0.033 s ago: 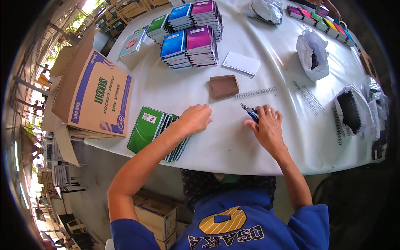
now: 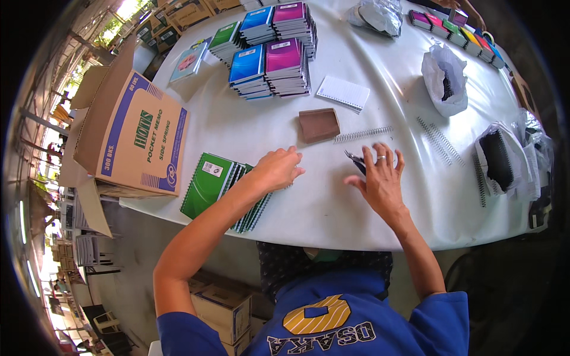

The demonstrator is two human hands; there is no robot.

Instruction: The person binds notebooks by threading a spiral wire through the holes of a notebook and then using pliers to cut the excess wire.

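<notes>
My left hand [image 2: 279, 169] hovers at the right side of a stack of green spiral notebooks [image 2: 205, 184], its forearm crossing over them. The fingers are loosely bent and apart at the tips, with nothing seen in them. My right hand [image 2: 383, 178] is over the white tabletop with its fingers spread and thumb out. Beside its thumb and index finger are dark-handled pliers [image 2: 355, 159], partly hidden by the hand and not gripped. Just beyond lie a loose metal spiral coil [image 2: 363, 134] and a brown open tray-like piece [image 2: 319, 125].
A white spiral pad [image 2: 343, 93] lies farther back, before stacks of blue, purple and green notebooks [image 2: 267, 65]. A large carton [image 2: 142, 136] stands left. Coils [image 2: 440, 140] and plastic bags of dark coils [image 2: 444, 80] are at right. Another person's hand [image 2: 473, 15] shows far right.
My right hand's fingers have spread off the pliers, and the pliers have turned slightly. My left hand's fingers have loosened a little.
</notes>
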